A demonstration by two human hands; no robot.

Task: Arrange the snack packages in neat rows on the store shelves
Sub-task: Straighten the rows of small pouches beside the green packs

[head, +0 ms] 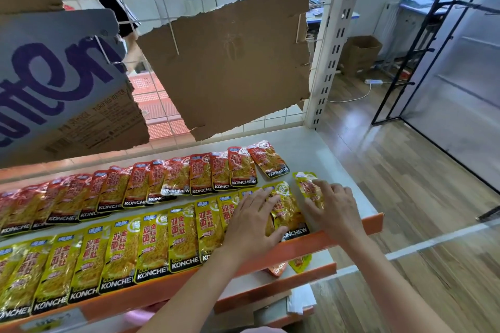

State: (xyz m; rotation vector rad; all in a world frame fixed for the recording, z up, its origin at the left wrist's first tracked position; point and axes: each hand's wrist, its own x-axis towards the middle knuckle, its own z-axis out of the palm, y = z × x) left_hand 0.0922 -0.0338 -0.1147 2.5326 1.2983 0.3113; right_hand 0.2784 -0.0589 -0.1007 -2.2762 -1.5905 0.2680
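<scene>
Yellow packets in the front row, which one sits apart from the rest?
The small yellow packet at the far right end, under the right hand. The others overlap in one line.

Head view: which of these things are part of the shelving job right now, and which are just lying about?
Part of the job:
- yellow packets, front row
- red packets, back row
- loose yellow packet under the right hand
- left hand, flat on the row's end
- shelf

Lying about:
- torn cardboard on the wire back
- printed carton
- open box on the floor
</scene>
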